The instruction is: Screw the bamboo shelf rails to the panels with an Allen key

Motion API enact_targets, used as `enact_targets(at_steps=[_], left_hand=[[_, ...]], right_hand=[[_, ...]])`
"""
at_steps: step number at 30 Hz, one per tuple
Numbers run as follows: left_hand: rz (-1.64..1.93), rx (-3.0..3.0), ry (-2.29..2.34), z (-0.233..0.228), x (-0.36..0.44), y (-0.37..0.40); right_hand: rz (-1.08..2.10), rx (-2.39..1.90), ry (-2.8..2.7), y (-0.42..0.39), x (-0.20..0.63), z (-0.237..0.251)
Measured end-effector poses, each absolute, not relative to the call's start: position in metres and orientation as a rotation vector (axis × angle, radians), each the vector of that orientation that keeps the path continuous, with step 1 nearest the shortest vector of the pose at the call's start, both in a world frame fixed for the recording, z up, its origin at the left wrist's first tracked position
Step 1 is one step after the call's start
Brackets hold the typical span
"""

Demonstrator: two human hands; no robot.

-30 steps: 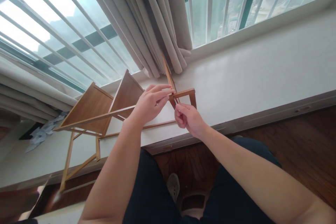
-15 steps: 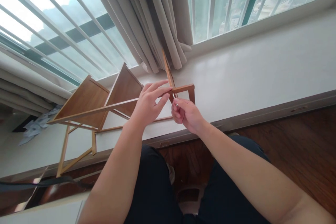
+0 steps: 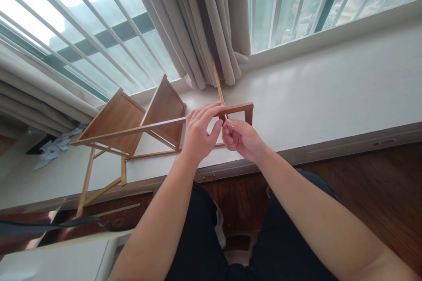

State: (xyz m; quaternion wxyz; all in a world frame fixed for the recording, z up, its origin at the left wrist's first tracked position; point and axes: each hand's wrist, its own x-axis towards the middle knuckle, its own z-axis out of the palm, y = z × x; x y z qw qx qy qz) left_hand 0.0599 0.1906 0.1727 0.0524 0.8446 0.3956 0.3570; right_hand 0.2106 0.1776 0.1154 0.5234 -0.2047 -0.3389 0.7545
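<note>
A wooden shelf rack (image 3: pixel 132 123) lies on its side on the white window ledge (image 3: pixel 329 92), its two brown panels tilted up toward the window. My left hand (image 3: pixel 199 134) grips the long top rail of the frame near its right corner, fingers laid over the joint. My right hand (image 3: pixel 242 139) is closed around a small metal tool (image 3: pixel 227 119), whose tip shows at the same corner joint. A thin upright slat (image 3: pixel 218 82) rises from that corner toward the curtain.
Grey curtains (image 3: pixel 211 22) hang behind the frame, with barred windows on both sides. Crumpled paper (image 3: pixel 54 151) lies on the ledge at the left. Dark wood floor (image 3: pixel 379 193) and my legs in dark trousers are below; a white surface (image 3: pixel 66 259) sits at lower left.
The view has shifted slightly, so the rack sits a little right and higher. My right hand has moved up closer to the corner joint; my left hand stays on the rail.
</note>
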Motion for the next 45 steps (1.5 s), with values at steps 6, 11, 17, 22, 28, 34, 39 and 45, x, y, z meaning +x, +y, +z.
enact_targets(at_steps=[6,11,17,22,28,34,39,45], left_hand=[[1.491,1.619,1.231,0.132,0.072,0.154],[1.211,0.938,1.080,0.113,0.081,0.160],[1.071,0.782,0.885,0.127,0.092,0.180],[1.084,0.734,0.838,0.131,0.094,0.184],[0.992,0.723,0.779,0.131,0.090,0.184],[0.970,0.704,0.743,0.132,0.091,0.183],[0.961,0.541,0.748,0.138,0.094,0.181],[0.957,0.287,0.707,0.144,0.099,0.180]], right_hand=[[1.812,-0.483,-0.832,0.181,0.211,0.114],[1.816,-0.469,-0.829,0.179,0.212,0.113],[1.727,-0.465,-0.812,0.177,0.211,0.110],[1.690,-0.496,-0.819,0.174,0.214,0.105],[1.656,-0.568,-0.855,0.170,0.212,0.105],[1.499,-0.712,-0.950,0.168,0.205,0.104],[0.929,-0.957,-1.308,0.156,0.209,0.100],[0.428,-1.102,-1.526,0.147,0.212,0.103]])
